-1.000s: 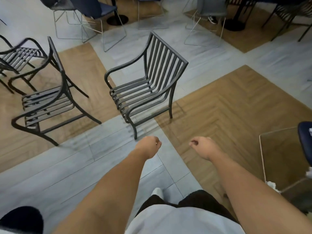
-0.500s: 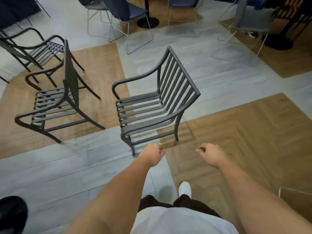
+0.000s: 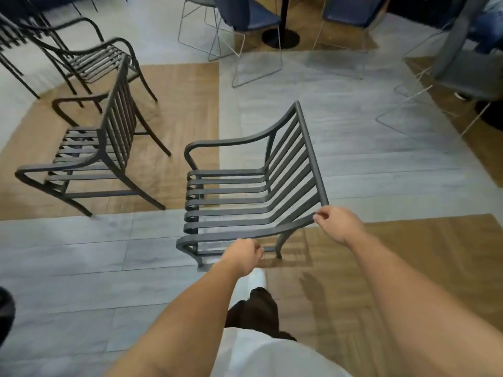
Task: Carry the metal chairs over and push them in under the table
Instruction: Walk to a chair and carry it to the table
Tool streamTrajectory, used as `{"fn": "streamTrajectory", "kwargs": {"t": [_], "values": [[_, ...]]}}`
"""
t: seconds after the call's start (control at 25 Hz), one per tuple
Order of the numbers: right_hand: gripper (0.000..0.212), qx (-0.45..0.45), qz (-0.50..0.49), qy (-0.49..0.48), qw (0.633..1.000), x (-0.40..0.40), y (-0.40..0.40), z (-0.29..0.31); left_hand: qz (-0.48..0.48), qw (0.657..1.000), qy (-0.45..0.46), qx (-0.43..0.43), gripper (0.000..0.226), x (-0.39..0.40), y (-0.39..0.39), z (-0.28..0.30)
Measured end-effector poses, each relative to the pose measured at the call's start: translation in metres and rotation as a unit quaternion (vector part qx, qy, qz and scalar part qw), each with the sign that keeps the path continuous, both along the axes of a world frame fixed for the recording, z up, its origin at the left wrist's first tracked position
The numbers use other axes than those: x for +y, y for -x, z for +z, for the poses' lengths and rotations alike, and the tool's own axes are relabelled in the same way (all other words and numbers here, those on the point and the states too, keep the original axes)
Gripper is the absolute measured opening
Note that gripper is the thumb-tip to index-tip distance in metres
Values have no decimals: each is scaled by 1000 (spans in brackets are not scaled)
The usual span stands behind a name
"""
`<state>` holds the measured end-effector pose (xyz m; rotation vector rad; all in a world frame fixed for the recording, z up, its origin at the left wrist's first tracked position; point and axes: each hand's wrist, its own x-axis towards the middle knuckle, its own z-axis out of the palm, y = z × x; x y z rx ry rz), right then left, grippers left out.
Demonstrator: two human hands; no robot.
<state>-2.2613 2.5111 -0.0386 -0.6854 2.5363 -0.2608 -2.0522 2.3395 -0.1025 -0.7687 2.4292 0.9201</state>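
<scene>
Dark slatted metal armchair [image 3: 245, 197] standing upright on the floor [image 3: 81, 268], straddling the seam between grey tile and a wood-pattern panel, back toward the right. Right hand [image 3: 337, 227] at the near end of the chair's back, where the top rail meets the near armrest, fingers curled loosely at the rail; contact likely, firm grasp not clear. Left hand [image 3: 243, 255] just below the near armrest, fingers curled into a loose fist, holding nothing visible. Second matching armchair [image 3: 89, 159] to the left on a wood-pattern panel, apart from the first. Third, blurred, armchair [image 3: 89, 58] beyond it. Blue wire-legged chairs [image 3: 245, 20] around a black table pedestal [image 3: 280, 36] at the far edge.
</scene>
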Motion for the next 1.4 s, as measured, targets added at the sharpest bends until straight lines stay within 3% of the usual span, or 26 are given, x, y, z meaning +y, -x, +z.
{"fn": "streamTrajectory", "kwargs": {"t": [0.28,0.64,0.8,0.96,1.16,1.4], "values": [[31,22,58,-10,998,-91,102,16,31,999,-19,9,36,-77,105,-1],[32,18,174,-11,985,-165,214,3,129,992,-17,1,37,-113,180,-2],[33,21,262,-27,965,-195,257,-8,215,977,-11,-5,38,-103,204,-3],[31,10,391,-40,920,-220,291,-13,322,947,-3,-21,35,-65,224,5],[30,21,480,-57,875,-227,317,-15,404,914,-13,-34,36,-12,242,2],[30,21,495,-72,866,-223,330,-26,442,897,-19,-11,34,23,251,0]]}}
